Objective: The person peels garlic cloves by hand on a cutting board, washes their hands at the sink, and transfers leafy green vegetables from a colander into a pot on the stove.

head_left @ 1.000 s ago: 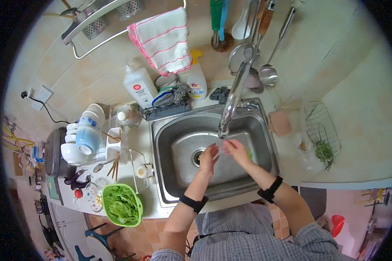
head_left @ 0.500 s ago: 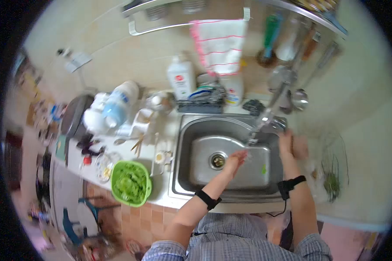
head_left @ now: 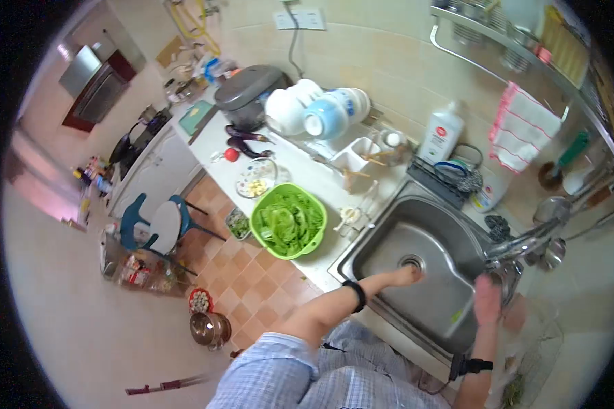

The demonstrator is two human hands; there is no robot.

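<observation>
My left hand (head_left: 406,275) is low over the metal sink (head_left: 435,228), close beside the drain (head_left: 411,263); its fingers point away and barely show. On the sink's right side, my right hand (head_left: 486,301) is blurred, just in front of the faucet (head_left: 518,251). Nothing shows in its palm, and its fingers are smeared. A green leaf scrap (head_left: 456,315) lies on the sink floor between the two hands. Left of the sink, a bright green colander (head_left: 314,247) full of leafy greens (head_left: 290,219) stands at the counter's edge.
Eggplants (head_left: 247,142), a tomato (head_left: 232,155) and a glass bowl (head_left: 256,178) of pale pieces stand beyond the colander. Stacked bowls (head_left: 327,114) lean by the wall. A soap bottle (head_left: 443,133) stands behind the sink. A stool (head_left: 165,225) and a lidded pot (head_left: 209,329) are on the floor.
The view has swung left, bringing in the stove and more floor. My left hand has drawn nearer the drain. My right hand has shifted forward of the faucet's base.
</observation>
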